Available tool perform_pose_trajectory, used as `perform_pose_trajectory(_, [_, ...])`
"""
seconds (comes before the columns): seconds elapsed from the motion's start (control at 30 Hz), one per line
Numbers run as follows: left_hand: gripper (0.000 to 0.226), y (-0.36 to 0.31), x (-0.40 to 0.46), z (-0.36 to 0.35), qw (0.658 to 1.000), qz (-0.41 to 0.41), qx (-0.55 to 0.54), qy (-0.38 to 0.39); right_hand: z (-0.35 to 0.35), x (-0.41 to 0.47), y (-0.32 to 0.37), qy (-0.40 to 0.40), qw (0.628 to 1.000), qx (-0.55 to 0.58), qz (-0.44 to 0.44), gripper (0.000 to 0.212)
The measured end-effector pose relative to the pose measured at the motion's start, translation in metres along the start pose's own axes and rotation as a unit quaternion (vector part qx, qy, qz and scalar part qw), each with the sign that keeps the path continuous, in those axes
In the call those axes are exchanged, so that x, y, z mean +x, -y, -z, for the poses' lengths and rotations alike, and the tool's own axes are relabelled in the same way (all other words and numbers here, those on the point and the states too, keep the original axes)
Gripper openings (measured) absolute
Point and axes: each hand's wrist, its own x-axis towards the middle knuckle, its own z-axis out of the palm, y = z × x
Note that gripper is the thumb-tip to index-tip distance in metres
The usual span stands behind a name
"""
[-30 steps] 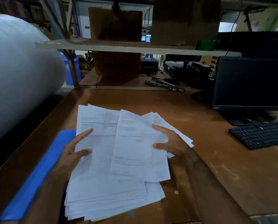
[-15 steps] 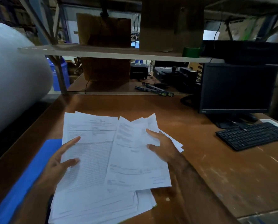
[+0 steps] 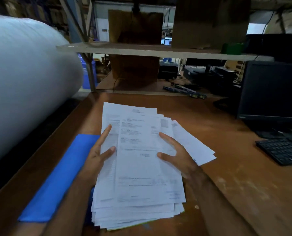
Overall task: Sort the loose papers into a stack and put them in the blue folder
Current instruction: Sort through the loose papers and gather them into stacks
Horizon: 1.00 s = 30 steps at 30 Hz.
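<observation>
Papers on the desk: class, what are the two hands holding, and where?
Both hold the papers: the left hand at the left edge, the right hand at the right, fingers spread on top.

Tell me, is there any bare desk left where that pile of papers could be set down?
Yes: bare wood lies between the papers and the keyboard, and beyond the papers toward the shelf. The left is crowded by the blue folder and the big white roll; the monitor fills the right rear.
</observation>
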Motion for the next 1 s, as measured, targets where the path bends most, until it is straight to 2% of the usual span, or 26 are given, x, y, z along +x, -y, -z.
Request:
perform_pose_trajectory(0.1, [0.05, -0.004, -0.004, -0.006, 0.999, 0.005, -0.009, 0.034, -0.016, 0.002, 0.0, 0.033, 0.999, 0.01, -0.002, 0.058])
perform_pose_trajectory(0.17, [0.052, -0.007, -0.005, -0.007, 0.998, 0.006, 0.013, 0.066, -0.027, 0.007, -0.001, -0.021, 0.996, -0.085, 0.017, 0.054])
perform_pose_trajectory(0.23, [0.054, -0.005, -0.002, -0.004, 0.995, 0.021, 0.042, 0.093, -0.038, 0.014, -0.006, -0.083, 0.977, -0.188, 0.055, 0.056])
perform_pose_trajectory(0.3, [0.059, 0.001, 0.001, 0.002, 0.996, 0.033, 0.041, 0.075, -0.046, 0.017, -0.005, -0.083, 0.966, -0.236, 0.062, 0.062])
perform_pose_trajectory(0.4, [0.057, 0.004, 0.0, 0.015, 0.999, 0.04, -0.008, 0.007, -0.037, 0.021, 0.002, -0.052, 0.964, -0.262, 0.013, 0.069])
perform_pose_trajectory(0.47, [0.056, 0.007, -0.002, 0.026, 0.998, 0.045, -0.026, -0.018, -0.012, 0.026, -0.001, -0.075, 0.923, -0.375, -0.038, 0.072])
perform_pose_trajectory(0.53, [0.059, 0.014, 0.001, 0.038, 0.998, 0.049, -0.011, -0.031, 0.021, 0.026, -0.006, -0.058, 0.849, -0.512, -0.12, 0.077])
perform_pose_trajectory(0.57, [0.06, 0.017, 0.002, 0.041, 0.998, 0.046, 0.002, -0.033, 0.033, 0.023, -0.009, -0.034, 0.818, -0.55, -0.168, 0.078])
perform_pose_trajectory(0.63, [0.061, 0.021, 0.004, 0.045, 0.998, 0.039, 0.018, -0.036, 0.044, 0.01, -0.013, 0.001, 0.787, -0.576, -0.219, 0.076])
perform_pose_trajectory(0.8, [0.059, 0.025, 0.007, 0.044, 0.998, 0.04, -0.004, -0.054, 0.021, -0.042, -0.004, -0.039, 0.772, -0.606, -0.185, 0.067])
perform_pose_trajectory(0.93, [0.057, 0.026, 0.006, 0.043, 0.998, 0.045, 0.004, -0.052, 0.034, -0.034, 0.002, -0.132, 0.811, -0.547, -0.159, 0.056])
perform_pose_trajectory(1.0, [0.056, 0.027, 0.005, 0.043, 0.998, 0.047, 0.015, -0.05, 0.046, -0.023, 0.0, -0.173, 0.828, -0.506, -0.17, 0.062])
